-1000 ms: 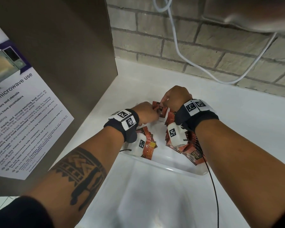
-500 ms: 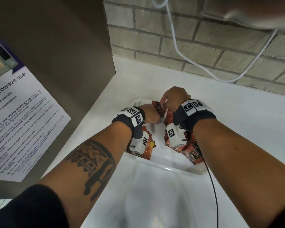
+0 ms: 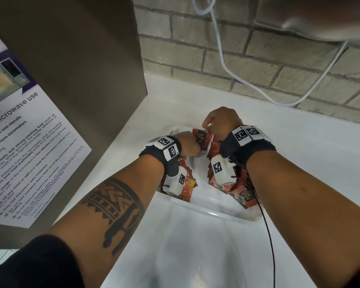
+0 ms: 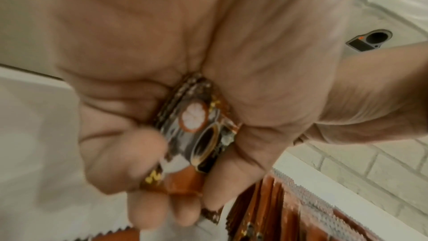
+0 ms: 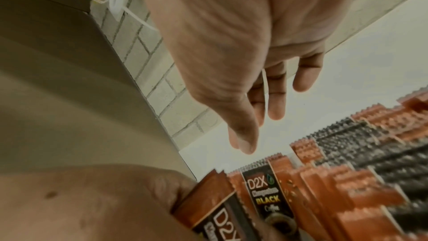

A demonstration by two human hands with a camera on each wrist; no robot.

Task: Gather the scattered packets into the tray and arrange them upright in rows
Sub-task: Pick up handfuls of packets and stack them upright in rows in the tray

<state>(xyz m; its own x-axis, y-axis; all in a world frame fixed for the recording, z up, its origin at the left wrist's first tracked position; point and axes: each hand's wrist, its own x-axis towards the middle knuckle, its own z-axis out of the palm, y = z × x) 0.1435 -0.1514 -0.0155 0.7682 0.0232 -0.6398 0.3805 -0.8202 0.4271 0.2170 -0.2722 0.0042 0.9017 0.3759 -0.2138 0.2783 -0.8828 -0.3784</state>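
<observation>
A white tray (image 3: 216,213) on the counter holds orange-and-black coffee packets. A row of them (image 3: 241,183) stands upright along its right side, also in the right wrist view (image 5: 347,162). More packets (image 3: 188,183) lie under my left wrist. At the tray's far end my left hand (image 3: 187,144) grips a small bunch of packets (image 3: 202,138) upright. The left wrist view shows fingers (image 4: 148,199) curled round that bunch (image 4: 197,131). My right hand (image 3: 220,123) hovers just above the bunch, fingers straight and relaxed (image 5: 261,116), holding nothing.
A brown panel with a microwave-use notice (image 3: 29,142) walls off the left. A brick wall (image 3: 237,59) with a hanging white cable (image 3: 226,65) closes the back. White counter (image 3: 299,152) extends right of the tray. A black cable (image 3: 268,235) trails from my right wrist.
Both hands have stayed at the tray's far end. The left hand has sunk slightly toward the tray with its packets; the right hand remains above them.
</observation>
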